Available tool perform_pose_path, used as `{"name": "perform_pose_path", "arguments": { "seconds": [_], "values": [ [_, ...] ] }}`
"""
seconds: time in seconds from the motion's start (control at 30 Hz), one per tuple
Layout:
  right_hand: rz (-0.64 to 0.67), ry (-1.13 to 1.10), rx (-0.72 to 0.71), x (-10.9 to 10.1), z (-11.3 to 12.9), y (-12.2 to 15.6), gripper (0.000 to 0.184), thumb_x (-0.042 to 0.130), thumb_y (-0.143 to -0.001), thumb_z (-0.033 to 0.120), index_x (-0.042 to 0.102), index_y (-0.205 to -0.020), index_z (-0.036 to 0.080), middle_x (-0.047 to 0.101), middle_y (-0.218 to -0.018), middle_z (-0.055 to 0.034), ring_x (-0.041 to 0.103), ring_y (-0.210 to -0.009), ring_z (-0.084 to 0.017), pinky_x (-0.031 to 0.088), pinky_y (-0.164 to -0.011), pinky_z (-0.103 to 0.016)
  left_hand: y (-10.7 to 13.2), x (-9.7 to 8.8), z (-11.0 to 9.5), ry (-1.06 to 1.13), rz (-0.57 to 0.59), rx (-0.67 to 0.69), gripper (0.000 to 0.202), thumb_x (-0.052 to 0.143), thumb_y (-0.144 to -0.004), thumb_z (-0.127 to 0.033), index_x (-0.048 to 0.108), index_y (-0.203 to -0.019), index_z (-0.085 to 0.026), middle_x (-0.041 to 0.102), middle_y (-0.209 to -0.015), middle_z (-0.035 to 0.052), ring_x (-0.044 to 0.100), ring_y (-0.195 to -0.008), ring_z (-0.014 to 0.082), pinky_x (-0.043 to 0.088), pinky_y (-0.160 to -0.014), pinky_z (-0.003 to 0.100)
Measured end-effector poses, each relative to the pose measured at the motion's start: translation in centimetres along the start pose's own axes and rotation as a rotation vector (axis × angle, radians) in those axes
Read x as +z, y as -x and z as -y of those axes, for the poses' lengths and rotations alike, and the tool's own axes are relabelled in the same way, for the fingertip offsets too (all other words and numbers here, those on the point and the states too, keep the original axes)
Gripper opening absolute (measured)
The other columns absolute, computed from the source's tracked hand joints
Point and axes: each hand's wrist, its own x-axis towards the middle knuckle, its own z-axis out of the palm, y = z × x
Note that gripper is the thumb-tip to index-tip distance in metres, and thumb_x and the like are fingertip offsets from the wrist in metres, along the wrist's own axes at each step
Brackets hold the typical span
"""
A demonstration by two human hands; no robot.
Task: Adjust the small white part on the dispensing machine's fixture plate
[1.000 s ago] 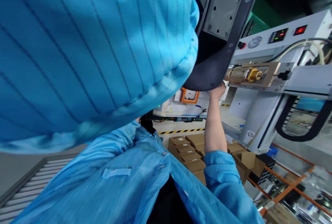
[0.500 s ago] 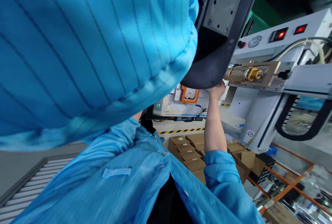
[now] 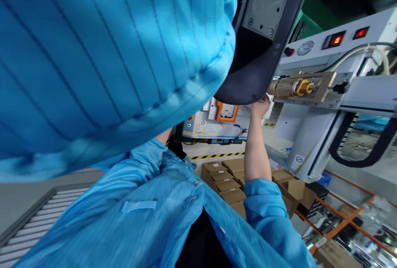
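My blue hood (image 3: 108, 57) and gown (image 3: 149, 218) fill the left and bottom of the view. My left arm, its sleeve pushed up, is raised toward a black panel (image 3: 251, 69) with a grey plate on its back. At the panel's lower right corner my left hand (image 3: 260, 106) rests with its fingers curled against the edge, their tips hidden behind it. A brass fitting (image 3: 297, 87) on a metal bracket sits just right of the hand. My right hand is out of sight.
A white machine (image 3: 310, 135) with red displays (image 3: 333, 39), a gauge and black cable loops stands at the right. Brown cartons (image 3: 226, 181) are stacked below my arm. Behind them lie yellow-black floor tape (image 3: 217, 156) and an orange-framed device (image 3: 227, 113). Orange shelving (image 3: 347, 222) fills the lower right.
The view has shifted slightly, so the panel and machine sit a little higher. My left hand stays at the panel's lower corner.
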Motion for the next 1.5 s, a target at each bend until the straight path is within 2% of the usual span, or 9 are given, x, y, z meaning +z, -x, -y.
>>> {"name": "perform_pose_path", "arguments": {
  "seconds": [0.1, 0.27, 0.43, 0.8, 0.93, 1.07, 1.23, 1.4, 1.5],
  "values": [
    [0.001, 0.008, 0.001, 0.0, 0.0, -0.1, 0.075, 0.090, -0.094, 0.051, 0.078, -0.158, 0.012, 0.081, -0.145, -0.0168, 0.082, -0.117, -0.029, 0.072, -0.117, -0.049, -0.5, 0.3, 0.0, -0.008, 0.011, -0.019, 0.046, 0.085, -0.120, -0.055, 0.082, -0.143, -0.016, 0.081, -0.153, 0.0135, 0.077, -0.141, 0.0348, 0.063, -0.131, 0.061],
    [0.009, 0.012, 0.012, -0.1, 0.2, 0.0, 0.074, 0.091, -0.094, 0.047, 0.077, -0.158, 0.012, 0.080, -0.145, -0.0161, 0.082, -0.116, -0.027, 0.072, -0.117, -0.047, -1.1, 0.7, 0.0, -0.010, 0.014, -0.042, 0.043, 0.085, -0.121, -0.049, 0.080, -0.150, -0.017, 0.079, -0.157, 0.0151, 0.077, -0.139, 0.0322, 0.066, -0.128, 0.060],
    [-0.010, 0.017, 0.022, -0.3, 0.6, 0.5, 0.078, 0.090, -0.095, 0.041, 0.072, -0.165, 0.011, 0.079, -0.152, -0.0176, 0.082, -0.119, -0.026, 0.072, -0.118, -0.044, -1.3, 0.9, 0.0, -0.009, 0.016, -0.055, 0.044, 0.085, -0.121, -0.049, 0.080, -0.151, -0.017, 0.079, -0.157, 0.0146, 0.077, -0.140, 0.0339, 0.067, -0.127, 0.060],
    [-0.001, 0.012, 0.044, -0.6, 1.0, 0.8, 0.079, 0.093, -0.096, 0.037, 0.072, -0.167, 0.008, 0.078, -0.148, -0.0169, 0.082, -0.116, -0.026, 0.071, -0.119, -0.045, -0.8, 0.4, 0.0, 0.008, 0.023, -0.059, 0.044, 0.085, -0.120, -0.057, 0.082, -0.141, -0.018, 0.082, -0.154, 0.0141, 0.075, -0.144, 0.0337, 0.058, -0.136, 0.062],
    [-0.007, -0.006, 0.056, -0.8, 1.1, 0.8, 0.080, 0.095, -0.097, 0.035, 0.072, -0.167, 0.006, 0.078, -0.149, -0.0179, 0.082, -0.116, -0.025, 0.070, -0.121, -0.043, -1.1, 0.9, -0.1, 0.004, 0.012, -0.060, 0.046, 0.084, -0.121, -0.054, 0.081, -0.145, -0.015, 0.082, -0.153, 0.0145, 0.077, -0.139, 0.0326, 0.061, -0.133, 0.063],
    [-0.013, 0.023, 0.034, -0.9, 0.9, 0.7, 0.077, 0.095, -0.098, 0.038, 0.073, -0.165, 0.008, 0.079, -0.149, -0.0181, 0.083, -0.118, -0.026, 0.071, -0.123, -0.046, -1.6, 1.5, -0.2, -0.012, 0.000, -0.068, 0.046, 0.085, -0.121, -0.053, 0.081, -0.149, -0.016, 0.080, -0.155, 0.0141, 0.078, -0.137, 0.0335, 0.067, -0.126, 0.059],
    [-0.013, 0.021, 0.008, -0.9, 0.7, 0.7, 0.080, 0.096, -0.098, 0.042, 0.072, -0.167, 0.009, 0.080, -0.150, -0.0175, 0.083, -0.117, -0.026, 0.071, -0.125, -0.048, -2.1, 1.6, 0.1, -0.022, -0.009, -0.067, 0.046, 0.085, -0.121, -0.053, 0.081, -0.149, -0.018, 0.080, -0.156, 0.0140, 0.079, -0.139, 0.0342, 0.068, -0.126, 0.059],
    [-0.008, -0.011, 0.012, -0.9, 0.8, 0.7, 0.080, 0.096, -0.098, 0.041, 0.072, -0.167, 0.007, 0.078, -0.149, -0.0188, 0.083, -0.119, -0.027, 0.069, -0.125, -0.049, -2.3, 1.7, 0.6, -0.025, -0.007, -0.052, 0.049, 0.084, -0.120, -0.057, 0.081, -0.147, -0.016, 0.081, -0.158, 0.0151, 0.076, -0.146, 0.0346, 0.058, -0.137, 0.064],
    [-0.001, -0.003, 0.014, -1.0, 0.9, 0.6, 0.081, 0.095, -0.098, 0.039, 0.071, -0.168, 0.005, 0.077, -0.149, -0.0199, 0.083, -0.119, -0.028, 0.069, -0.124, -0.048, -2.3, 1.6, 0.8, -0.028, -0.010, -0.042, 0.053, 0.096, -0.111, -0.050, 0.080, -0.150, -0.017, 0.084, -0.159, 0.0139, 0.064, -0.163, 0.0338, 0.043, -0.150, 0.057]
  ]
}}
